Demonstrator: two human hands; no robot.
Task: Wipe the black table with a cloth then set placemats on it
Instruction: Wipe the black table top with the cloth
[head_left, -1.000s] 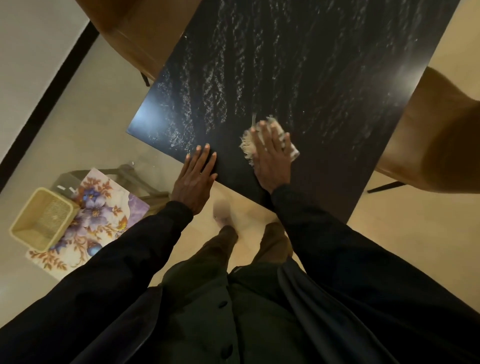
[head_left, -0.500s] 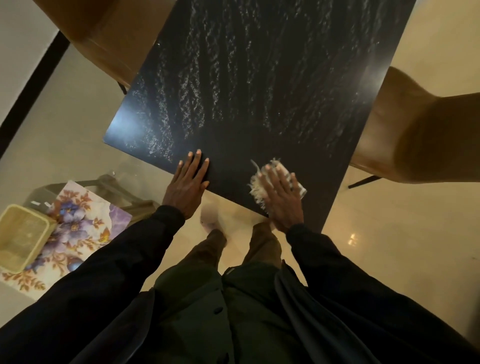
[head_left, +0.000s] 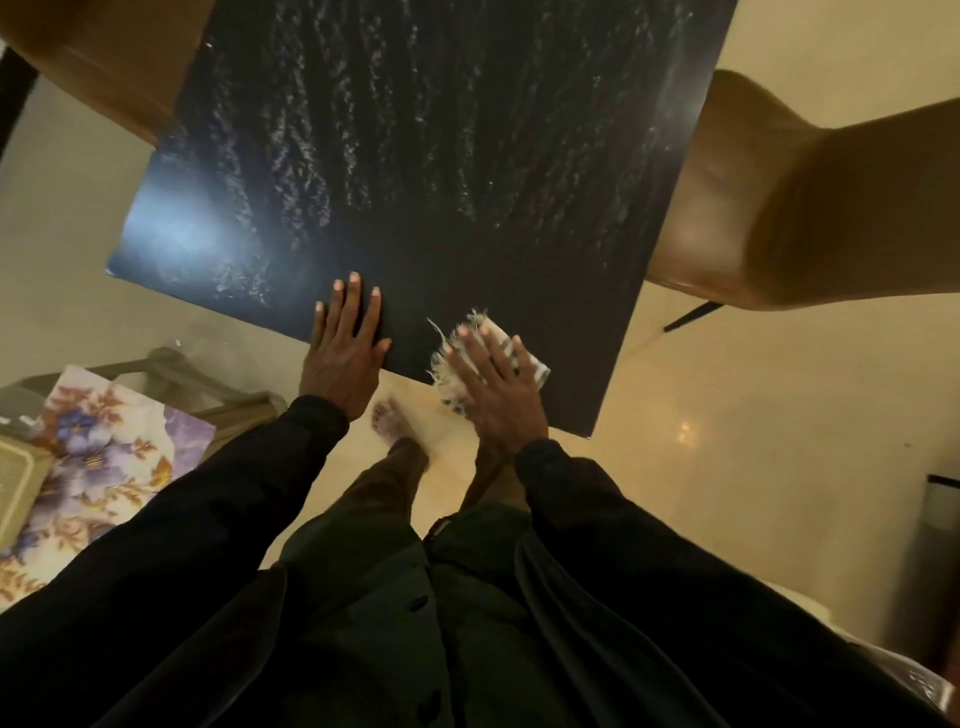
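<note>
The black table (head_left: 441, 156) fills the upper middle of the head view, streaked with pale wet marks. My right hand (head_left: 496, 387) presses flat, fingers straight, on a frayed white cloth (head_left: 457, 382) at the table's near edge; part of the cloth hangs over that edge. My left hand (head_left: 345, 345) rests flat on the same edge, to the left of the cloth. A floral placemat (head_left: 98, 467) in purple and brown lies low at the left, off the table.
Tan upholstered chairs stand at the table's right side (head_left: 779, 208) and upper left (head_left: 104, 57). A beige woven basket (head_left: 15, 483) sits on the placemat at the left edge. My bare foot (head_left: 389, 421) stands on the cream floor below the table edge.
My right hand has slid the cloth back toward me, from further in on the table to its near edge. The left hand stays on the edge. The view has shifted.
</note>
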